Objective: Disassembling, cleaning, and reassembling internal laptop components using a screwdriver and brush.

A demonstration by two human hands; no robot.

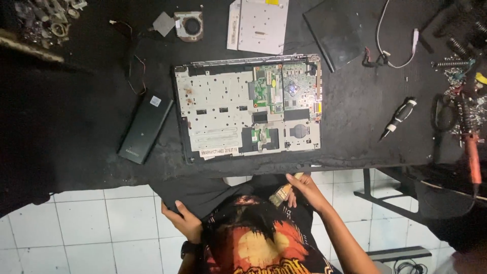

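The right hand [304, 190] pinches a small brush [280, 195] in its fingers, and the left hand [182, 220] grips a dark panel [195, 195], both below the edge of the surface [76, 127], above the tiled floor [101, 228]. The panel sits only in the fingers and against the shirt, so I think it can slip and fall. Dust from brushing may also drift to the open laptop [248, 106] near the edge.

small parts pile [48, 20]: top left, cut by edge, too dark to identify
soldering iron [472, 152]: tip lost in tool clutter
brush [282, 194]: handle hidden in right hand [304, 190]
left hand [183, 220]: fingers tucked under a dark cloth [195, 195]
floor cables [408, 266]: cut by bottom edge
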